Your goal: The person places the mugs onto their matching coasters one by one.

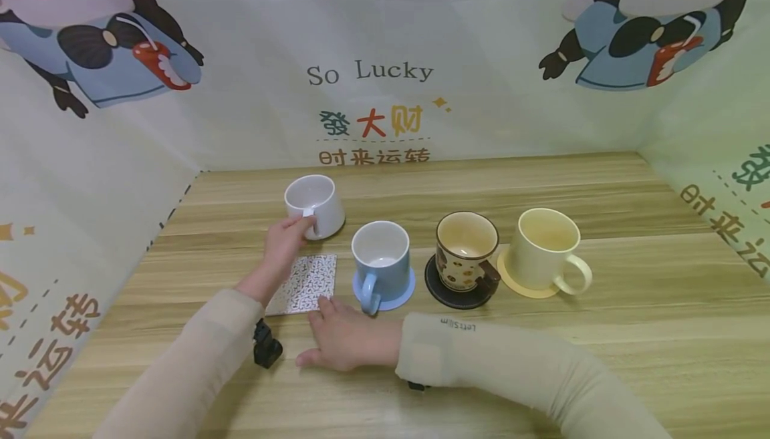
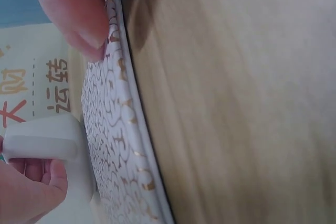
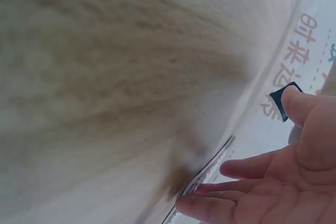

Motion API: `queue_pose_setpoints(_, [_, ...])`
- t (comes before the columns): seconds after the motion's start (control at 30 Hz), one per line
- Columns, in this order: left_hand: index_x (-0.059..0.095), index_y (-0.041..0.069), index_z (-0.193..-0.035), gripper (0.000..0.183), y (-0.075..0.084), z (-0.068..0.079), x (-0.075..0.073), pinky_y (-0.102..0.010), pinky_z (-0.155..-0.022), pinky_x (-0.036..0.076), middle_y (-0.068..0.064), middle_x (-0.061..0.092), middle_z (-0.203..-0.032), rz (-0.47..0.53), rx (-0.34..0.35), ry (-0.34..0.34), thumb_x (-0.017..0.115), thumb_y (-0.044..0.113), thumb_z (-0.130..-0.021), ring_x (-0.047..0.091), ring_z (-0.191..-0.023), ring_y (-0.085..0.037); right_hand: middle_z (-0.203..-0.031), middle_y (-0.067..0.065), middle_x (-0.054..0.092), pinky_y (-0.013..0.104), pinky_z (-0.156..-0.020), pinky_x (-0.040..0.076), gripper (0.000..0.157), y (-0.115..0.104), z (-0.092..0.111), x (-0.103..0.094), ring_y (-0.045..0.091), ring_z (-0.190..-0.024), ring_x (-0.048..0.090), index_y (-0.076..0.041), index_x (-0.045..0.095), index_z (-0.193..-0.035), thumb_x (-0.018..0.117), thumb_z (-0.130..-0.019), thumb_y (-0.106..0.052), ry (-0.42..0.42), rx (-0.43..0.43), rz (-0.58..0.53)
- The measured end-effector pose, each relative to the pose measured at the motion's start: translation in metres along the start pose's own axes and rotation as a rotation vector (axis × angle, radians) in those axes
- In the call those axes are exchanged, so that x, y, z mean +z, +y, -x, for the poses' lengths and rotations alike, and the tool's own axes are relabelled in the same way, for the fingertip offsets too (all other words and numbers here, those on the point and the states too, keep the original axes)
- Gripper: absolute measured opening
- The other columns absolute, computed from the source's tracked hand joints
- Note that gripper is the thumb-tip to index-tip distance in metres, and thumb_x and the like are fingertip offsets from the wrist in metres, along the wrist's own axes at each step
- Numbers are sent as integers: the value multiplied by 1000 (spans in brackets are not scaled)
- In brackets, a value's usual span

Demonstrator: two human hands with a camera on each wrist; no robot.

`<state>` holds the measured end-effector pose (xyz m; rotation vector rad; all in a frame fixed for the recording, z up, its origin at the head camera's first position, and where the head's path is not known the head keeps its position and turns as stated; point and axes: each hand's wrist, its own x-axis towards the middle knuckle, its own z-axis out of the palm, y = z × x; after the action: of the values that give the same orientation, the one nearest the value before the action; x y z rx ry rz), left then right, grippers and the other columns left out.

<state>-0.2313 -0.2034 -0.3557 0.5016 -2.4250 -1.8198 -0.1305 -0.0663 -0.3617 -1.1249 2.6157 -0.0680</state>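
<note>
My left hand (image 1: 285, 246) grips the handle of a white mug (image 1: 325, 206), which is at the back left of the table. In the left wrist view, thumb and fingers close round the mug's handle (image 2: 42, 147). Between me and that mug lies a square white coaster (image 1: 308, 284) with a fine gold-brown squiggle pattern. My right hand (image 1: 349, 335) is low over the table, fingers extended, with fingertips (image 3: 202, 208) at the coaster's near right corner. The right thumb points away to the left.
Right of the coaster stand a blue mug (image 1: 382, 258) on a blue coaster (image 1: 397, 300), a brown-rimmed patterned mug (image 1: 458, 262) on a black coaster (image 1: 445, 297), and a yellow mug (image 1: 544, 248) on a yellow coaster (image 1: 529, 287). A printed cloth (image 1: 385, 31) walls the wooden table (image 1: 631, 359).
</note>
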Motion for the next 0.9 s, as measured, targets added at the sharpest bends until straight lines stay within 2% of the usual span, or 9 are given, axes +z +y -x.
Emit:
queue_pose_setpoints(0.1, [60, -8, -104, 35, -1, -3, 1, -28, -78, 46, -8, 52, -99, 41, 4, 2, 53, 23, -90, 48, -72, -9, -146, 17, 29, 34, -107, 31, 76, -1, 0, 2, 30, -133, 31, -5, 38, -138, 42, -87, -61, 2, 17, 21])
queue_pose_setpoints(0.27, [59, -1, -77, 22, -4, -7, 5, -18, -58, 49, -2, 52, -83, 145, 13, 14, 54, 18, -88, 51, -58, -5, -146, 16, 29, 35, -105, 33, 75, -3, 0, 5, 29, -133, 31, -6, 38, -139, 41, -87, -61, 14, 26, 77])
queue_pose_setpoints(0.47, [53, 3, -75, 19, -4, -10, 13, -17, -52, 49, 3, 54, -62, 244, 21, -1, 48, 13, -90, 52, -56, -5, -146, 16, 30, 35, -104, 34, 75, -3, 0, 5, 29, -132, 32, -6, 39, -138, 40, -87, -61, 22, 19, 105])
queue_pose_setpoints(0.7, [47, 6, -68, 19, -8, -10, 17, -17, -51, 44, 1, 48, -64, 209, 47, 62, 46, 10, -86, 46, -56, -9, -146, 16, 30, 33, -105, 33, 75, -1, 0, 4, 29, -132, 32, -6, 38, -138, 40, -88, -61, 18, 6, 126])
queue_pose_setpoints(0.9, [47, 7, -67, 23, -9, -8, 15, -17, -50, 42, 2, 48, -61, 218, 76, 93, 47, 13, -89, 44, -53, -9, -145, 17, 31, 33, -105, 33, 75, 0, 0, 4, 29, -132, 33, -5, 38, -138, 40, -88, -60, 20, -12, 136])
